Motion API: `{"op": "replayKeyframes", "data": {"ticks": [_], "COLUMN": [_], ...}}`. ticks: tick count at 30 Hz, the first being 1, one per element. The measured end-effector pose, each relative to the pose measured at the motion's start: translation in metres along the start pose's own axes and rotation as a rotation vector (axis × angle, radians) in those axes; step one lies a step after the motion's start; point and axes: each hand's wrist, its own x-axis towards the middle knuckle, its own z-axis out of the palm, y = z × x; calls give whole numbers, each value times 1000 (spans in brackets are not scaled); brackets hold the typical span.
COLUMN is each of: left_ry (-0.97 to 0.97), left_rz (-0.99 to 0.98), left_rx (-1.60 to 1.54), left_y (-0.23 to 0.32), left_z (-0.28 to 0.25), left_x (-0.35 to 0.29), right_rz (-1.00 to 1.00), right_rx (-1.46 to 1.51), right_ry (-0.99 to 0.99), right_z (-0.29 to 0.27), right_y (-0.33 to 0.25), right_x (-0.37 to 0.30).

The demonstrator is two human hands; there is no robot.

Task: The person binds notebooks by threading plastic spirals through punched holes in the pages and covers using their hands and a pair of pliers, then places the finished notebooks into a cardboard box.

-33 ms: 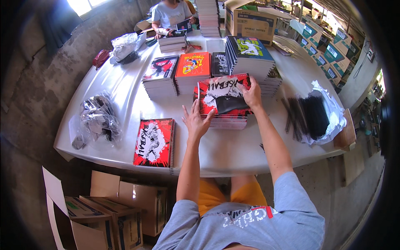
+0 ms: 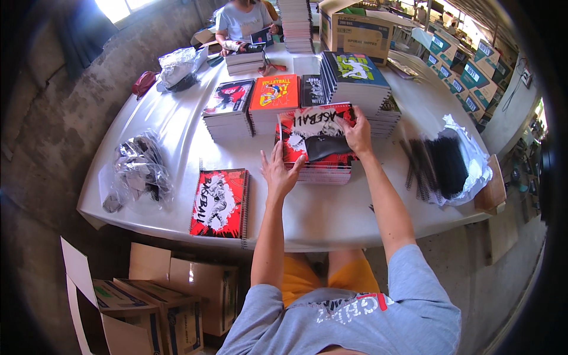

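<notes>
In front of me a red, black and white spiral notebook (image 2: 319,119) lies on a short stack of notebooks (image 2: 324,174). My right hand (image 2: 357,134) grips its far right corner, thumb over the cover. Spread fingers of my left hand (image 2: 280,170) rest along its near left side. A smooth black shape (image 2: 327,148) crosses the cover's lower half; I cannot tell whether it is a separate thing. To the left, near the table's front edge, lies a matching red spiral notebook (image 2: 219,201).
Behind are notebook stacks with white (image 2: 228,97), orange (image 2: 274,92) and blue-green (image 2: 357,68) covers. Black spiral coils (image 2: 441,165) lie at right, a clear plastic bag (image 2: 142,165) at left. Cardboard boxes (image 2: 157,307) stand below the table. A person (image 2: 242,23) sits across.
The held notebook's cover has tilted slightly, its far edge now looking different under my right hand. Both hands stay almost in place.
</notes>
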Motion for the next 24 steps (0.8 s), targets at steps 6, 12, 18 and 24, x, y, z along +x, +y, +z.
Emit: {"op": "replayKeyframes", "data": {"ticks": [6, 12, 18, 24], "left_ry": [4, 25, 79, 5], "left_rz": [-1, -72, 227, 80], "left_rx": [-69, 33, -720, -655], "left_y": [6, 29, 76, 19], "left_z": [4, -17, -70, -11], "left_x": [2, -5, -50, -136], "right_rz": [-145, -128, 101, 476], "right_rx": [226, 353, 416, 478], "right_ry": [120, 189, -117, -548], "right_z": [-5, -45, -119, -131], "right_y": [-31, -83, -79, -35], "right_x": [43, 54, -63, -175]}}
